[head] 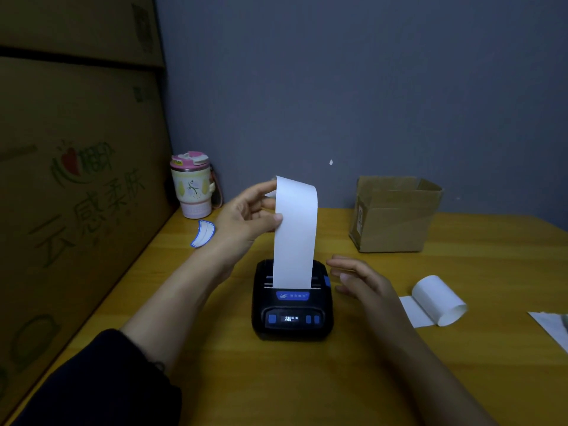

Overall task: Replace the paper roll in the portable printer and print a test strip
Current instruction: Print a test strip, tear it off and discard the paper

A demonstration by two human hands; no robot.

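Paper strip (295, 232), white and blank on the side facing the camera, rises straight up from the slot of the black portable printer (292, 305), which sits on the yellow wooden table (276, 379) with its small display lit and blue buttons on the front. Left hand (249, 215) pinches the strip's left edge near the top, thumb in front and fingers behind, holding it upright. Right hand (359, 278) hovers just beside the printer's right side, fingers spread and loose, gripping nothing; whether a fingertip touches the casing is unclear. To the right, a second paper roll (439, 299) lies on its side on the table, partly unwound. Farther back stands an open cardboard box (396, 216). A pink-lidded tumbler (193, 186) stands at the back left, with a blue-edged label (203, 233) lying near it. Large printed cartons (76, 179) line the left edge.
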